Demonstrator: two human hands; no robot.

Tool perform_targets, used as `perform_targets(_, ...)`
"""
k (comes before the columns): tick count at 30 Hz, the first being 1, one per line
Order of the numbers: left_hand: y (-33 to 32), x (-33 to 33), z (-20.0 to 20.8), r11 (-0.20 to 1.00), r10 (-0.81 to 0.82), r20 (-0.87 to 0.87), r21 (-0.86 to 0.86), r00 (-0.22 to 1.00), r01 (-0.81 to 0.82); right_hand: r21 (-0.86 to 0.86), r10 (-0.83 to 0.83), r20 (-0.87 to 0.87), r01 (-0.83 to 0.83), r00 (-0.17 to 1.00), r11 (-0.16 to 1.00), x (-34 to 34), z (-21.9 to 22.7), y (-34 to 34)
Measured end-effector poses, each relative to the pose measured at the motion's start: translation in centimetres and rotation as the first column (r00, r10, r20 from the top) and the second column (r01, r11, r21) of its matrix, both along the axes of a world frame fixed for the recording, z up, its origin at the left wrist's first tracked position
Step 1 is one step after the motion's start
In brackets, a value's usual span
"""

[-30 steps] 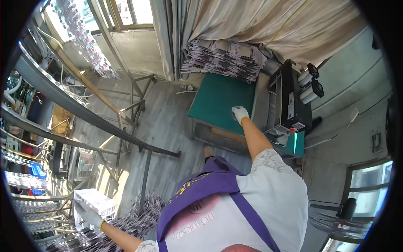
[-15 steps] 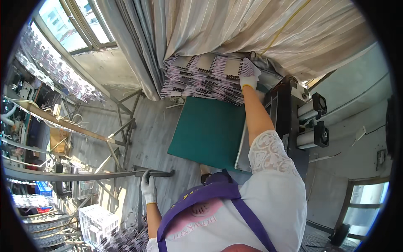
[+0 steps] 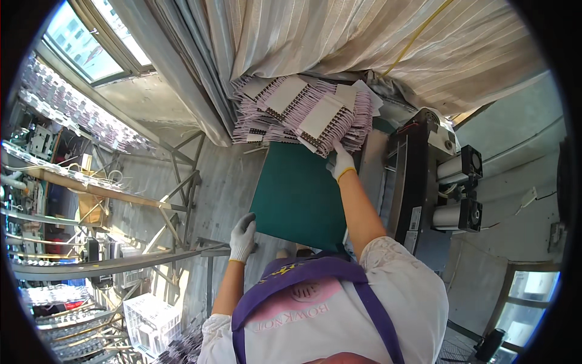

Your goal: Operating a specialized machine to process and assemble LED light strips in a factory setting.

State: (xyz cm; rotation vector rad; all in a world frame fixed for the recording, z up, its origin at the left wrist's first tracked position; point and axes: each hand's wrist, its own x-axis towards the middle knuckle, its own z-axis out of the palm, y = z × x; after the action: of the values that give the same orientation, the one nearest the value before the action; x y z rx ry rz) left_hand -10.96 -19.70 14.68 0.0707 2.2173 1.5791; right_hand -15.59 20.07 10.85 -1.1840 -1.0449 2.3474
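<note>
A heap of pale grey cards (image 3: 286,97), fringed with lilac prongs and rows of black dots, lies at the far end of a green padded board (image 3: 300,194). My right hand (image 3: 341,162), in a white glove with grey fingertips, is closed on the near edge of a tilted lilac-fringed card (image 3: 322,118) at the front of the heap; the fingertips are partly hidden. My left hand (image 3: 243,235), gloved alike, is open and holds nothing. It hovers beside the board's near left corner, close to the end of a metal rail (image 3: 139,262).
A black machine (image 3: 403,176) with two cylinders stands to the right of the board. Striped curtains (image 3: 339,36) hang behind the heap. At left are metal frames (image 3: 176,188), hanging lilac strips (image 3: 79,109) and a white plastic crate (image 3: 151,321).
My right hand has come back toward me from the heap's far right corner to its near edge, and the front cards now tilt forward. My left hand has left the rail, moving right and up.
</note>
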Motion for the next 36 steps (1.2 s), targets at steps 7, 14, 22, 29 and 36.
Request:
perform_targets(7, 0.1, -5.8, -0.4, 0.979, -0.054, 0.028, 0.196, 0.998, 0.048, 0.500, 0.265, 0.257, -0.362, 0.929, 0.786, -4.7, 9.9, -2.2)
perform_targets(14, 1.0, -16.0, 6.4, 0.792, 0.006, 0.284, 0.584, 0.959, -0.179, 0.925, 0.335, 0.342, -0.377, 0.878, 0.043, 3.1, 16.2, -18.2)
perform_targets(22, 0.0, -14.8, -0.5, 0.789, -0.337, 0.598, 0.601, 0.727, -0.130, 0.837, 0.542, 0.506, -0.230, 0.671, -0.497, 12.9, 9.7, -16.1)
perform_targets(29, 5.7, -15.1, 1.8, 0.942, -0.234, 0.314, 0.307, 0.920, 0.135, 0.704, 0.766, 0.563, -0.665, 0.309, -0.250, 10.0, 13.0, -14.2)
perform_targets(36, 6.4, -13.2, 3.4, 0.887, -0.334, 0.047, -0.324, 0.941, 0.331, 0.587, 0.559, 0.545, -0.761, 0.625, 0.277, -9.9, 9.5, -8.5)
